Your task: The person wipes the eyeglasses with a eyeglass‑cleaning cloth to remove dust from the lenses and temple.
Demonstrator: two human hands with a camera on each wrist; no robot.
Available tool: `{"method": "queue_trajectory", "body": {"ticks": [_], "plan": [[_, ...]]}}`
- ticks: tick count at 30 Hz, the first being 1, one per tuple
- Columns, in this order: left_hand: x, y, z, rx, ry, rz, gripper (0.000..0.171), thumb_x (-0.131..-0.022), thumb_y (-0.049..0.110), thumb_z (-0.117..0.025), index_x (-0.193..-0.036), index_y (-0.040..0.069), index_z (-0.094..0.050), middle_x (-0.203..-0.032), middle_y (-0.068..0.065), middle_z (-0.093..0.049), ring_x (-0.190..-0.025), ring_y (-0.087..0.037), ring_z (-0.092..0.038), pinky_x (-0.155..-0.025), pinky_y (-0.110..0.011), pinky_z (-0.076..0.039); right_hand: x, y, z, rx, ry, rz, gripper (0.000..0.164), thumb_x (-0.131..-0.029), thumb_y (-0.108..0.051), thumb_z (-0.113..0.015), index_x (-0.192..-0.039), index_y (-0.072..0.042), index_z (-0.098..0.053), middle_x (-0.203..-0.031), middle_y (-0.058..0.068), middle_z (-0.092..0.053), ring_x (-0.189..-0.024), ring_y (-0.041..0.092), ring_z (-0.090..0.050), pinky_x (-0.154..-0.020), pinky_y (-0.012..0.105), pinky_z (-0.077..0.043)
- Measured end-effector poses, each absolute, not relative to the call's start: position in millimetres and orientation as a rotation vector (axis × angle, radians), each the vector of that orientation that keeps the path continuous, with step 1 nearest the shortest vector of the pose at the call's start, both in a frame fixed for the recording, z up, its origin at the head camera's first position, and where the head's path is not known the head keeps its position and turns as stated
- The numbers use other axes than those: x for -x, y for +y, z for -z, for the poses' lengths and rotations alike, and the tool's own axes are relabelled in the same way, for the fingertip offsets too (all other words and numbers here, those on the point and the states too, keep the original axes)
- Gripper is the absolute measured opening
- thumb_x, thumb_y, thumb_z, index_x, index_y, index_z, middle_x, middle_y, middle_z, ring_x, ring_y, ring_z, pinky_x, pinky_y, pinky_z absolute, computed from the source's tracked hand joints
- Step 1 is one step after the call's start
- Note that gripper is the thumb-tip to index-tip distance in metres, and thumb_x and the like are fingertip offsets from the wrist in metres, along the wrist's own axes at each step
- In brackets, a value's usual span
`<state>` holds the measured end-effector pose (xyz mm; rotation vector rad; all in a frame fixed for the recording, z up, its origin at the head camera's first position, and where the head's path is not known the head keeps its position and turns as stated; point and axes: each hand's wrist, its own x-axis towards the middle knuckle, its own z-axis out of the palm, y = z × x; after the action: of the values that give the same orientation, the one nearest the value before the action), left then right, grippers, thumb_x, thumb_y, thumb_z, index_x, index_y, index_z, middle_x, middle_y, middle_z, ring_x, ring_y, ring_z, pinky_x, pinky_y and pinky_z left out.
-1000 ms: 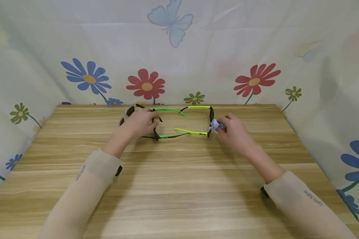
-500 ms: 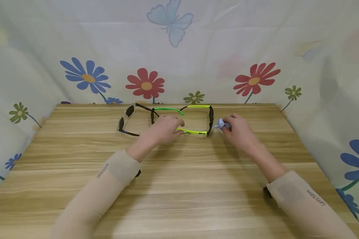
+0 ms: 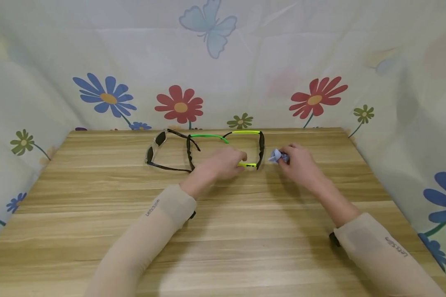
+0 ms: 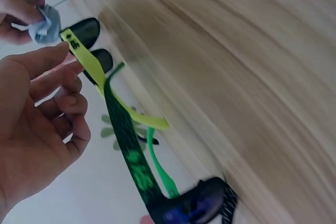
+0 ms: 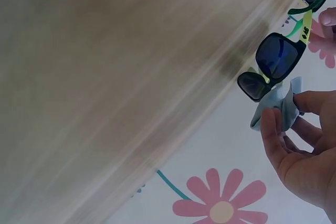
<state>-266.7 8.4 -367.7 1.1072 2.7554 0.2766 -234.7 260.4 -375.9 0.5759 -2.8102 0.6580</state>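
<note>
Three pairs of sunglasses stand in a row with their arms unfolded and overlapping. The leftmost has a clear frame (image 3: 155,147) and dark arms. The middle pair has green arms (image 3: 208,135); the rightmost pair (image 3: 262,148) is black with yellow arms. My left hand (image 3: 226,163) hovers over the near arm of the yellow-armed pair, hiding part of it. In the left wrist view its fingers (image 4: 73,100) are loosely bent, with nothing between them. A crumpled light blue cloth (image 3: 276,156) is pinched by my right hand (image 3: 301,163), just right of the black lenses (image 5: 278,56).
The sunglasses lie towards the far edge of a wood-grain table (image 3: 238,239). Behind and at both sides hangs a pale curtain (image 3: 134,49) printed with flowers and a butterfly.
My left hand has moved right, from the clear-framed and green-armed sunglasses to the yellow-armed pair. My right hand has drawn the cloth slightly right, away from the black lenses.
</note>
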Motion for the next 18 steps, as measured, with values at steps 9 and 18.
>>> {"method": "queue_trajectory", "body": {"ticks": [9,18], "plan": [[265.8,29.9,374.8,-1.145,2.769,-0.207,0.020,-0.105,0.029,-0.061,-0.102,0.010,-0.068,-0.092,-0.002,-0.067,-0.080,-0.015,-0.059,-0.075,-0.035,-0.050,233.1,257.5,371.6,-0.579,-2.839,-0.650,0.024,-0.093,-0.002,-0.070,-0.111,0.013,-0.069,-0.102,0.026,-0.065,-0.085,0.035,-0.063,-0.072,0.047,-0.056],[262.3,41.2,373.1,-1.075,2.849,-0.105,0.016,-0.102,0.026,-0.066,-0.096,0.012,-0.070,-0.093,-0.002,-0.069,-0.083,-0.017,-0.064,-0.070,-0.039,-0.054,230.6,255.6,367.9,-0.587,-2.835,-0.632,0.023,-0.092,-0.003,-0.071,-0.110,0.013,-0.069,-0.101,0.025,-0.064,-0.083,0.033,-0.063,-0.071,0.046,-0.057]]}}
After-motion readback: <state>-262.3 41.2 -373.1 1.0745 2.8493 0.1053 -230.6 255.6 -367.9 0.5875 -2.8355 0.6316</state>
